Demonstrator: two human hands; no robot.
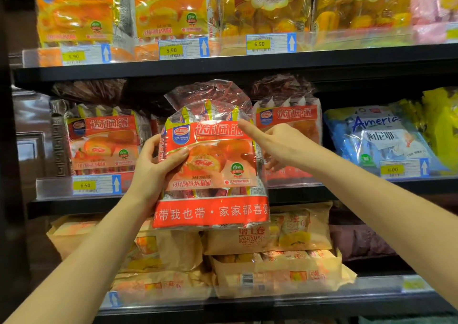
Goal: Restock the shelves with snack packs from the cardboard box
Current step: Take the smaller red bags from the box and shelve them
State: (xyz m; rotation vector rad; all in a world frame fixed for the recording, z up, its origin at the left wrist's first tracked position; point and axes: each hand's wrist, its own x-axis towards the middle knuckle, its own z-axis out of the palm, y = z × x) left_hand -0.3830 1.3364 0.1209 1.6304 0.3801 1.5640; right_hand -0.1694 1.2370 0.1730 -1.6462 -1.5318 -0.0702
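left hand (151,172) grips red snack pack (210,165) | right hand (277,145) fingers loosely spread, touching pack's right edge | before middle shelf (347,189) front edge

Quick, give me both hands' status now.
Left hand: grips the red snack pack by its left edge.
Right hand: at the pack's right edge, index finger extended; grip cannot be told.
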